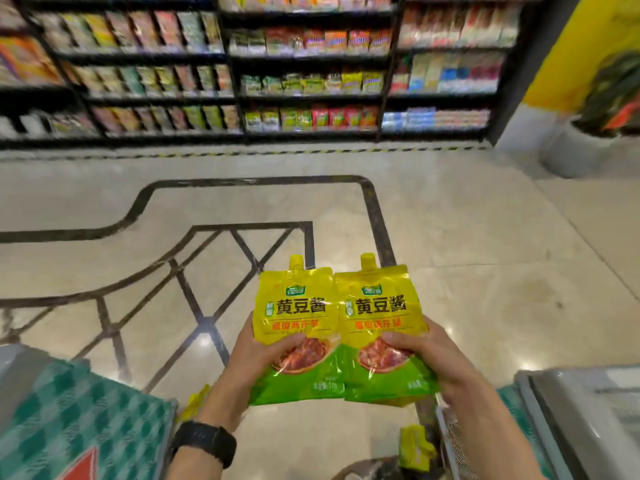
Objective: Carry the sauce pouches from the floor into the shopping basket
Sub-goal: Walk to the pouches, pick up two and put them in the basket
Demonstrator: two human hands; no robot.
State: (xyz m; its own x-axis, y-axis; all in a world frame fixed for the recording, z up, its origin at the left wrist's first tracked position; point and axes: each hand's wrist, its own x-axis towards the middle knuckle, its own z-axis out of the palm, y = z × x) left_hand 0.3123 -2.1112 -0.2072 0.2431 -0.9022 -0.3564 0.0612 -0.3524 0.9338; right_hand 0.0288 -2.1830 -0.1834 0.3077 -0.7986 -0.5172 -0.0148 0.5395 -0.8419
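Two sauce pouches are held up side by side above the floor [485, 254], spouts pointing away, their inner edges touching. The left pouch [294, 317] is gripped by the left hand [259, 358]: the thumb is laid across the front over the printed dish, and the fingers are wrapped behind the pack. The right pouch [379, 317] is gripped the same way by the right hand [427, 355], thumb across the front, fingers hidden behind. A black watch [204, 441] is worn on the left wrist. Lower down, between the forearms, another yellow pouch [414, 445] is seen lying on the floor, and a yellow edge [195, 405] shows beside the left forearm. A pale mesh rim [448, 445] is seen under the right forearm; whether it belongs to the basket cannot be told. Stocked shelves [311, 64] are blurred beyond.
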